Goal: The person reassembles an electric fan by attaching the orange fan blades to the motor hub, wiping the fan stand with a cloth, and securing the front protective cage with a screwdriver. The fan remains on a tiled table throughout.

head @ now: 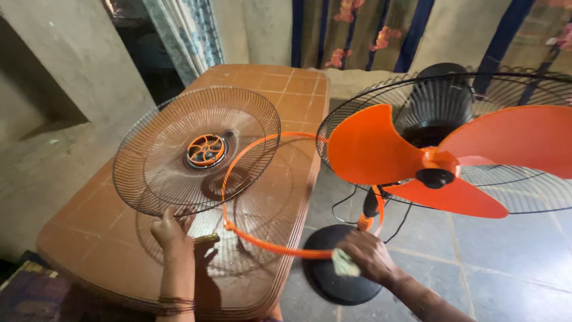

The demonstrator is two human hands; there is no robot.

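One brown tiled table (286, 89), grey floor (506, 268).

Glossy orange plastic blades (417, 155), wire grille (196, 152)

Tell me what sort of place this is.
Probably a room in a home: flowered curtains on a plastered wall, a tiled floor, and a brown table beside a pedestal fan.

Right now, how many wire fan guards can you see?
2. The front guard is held tilted over the brown table by the left hand; the rear guard sits behind the orange blades on the fan.
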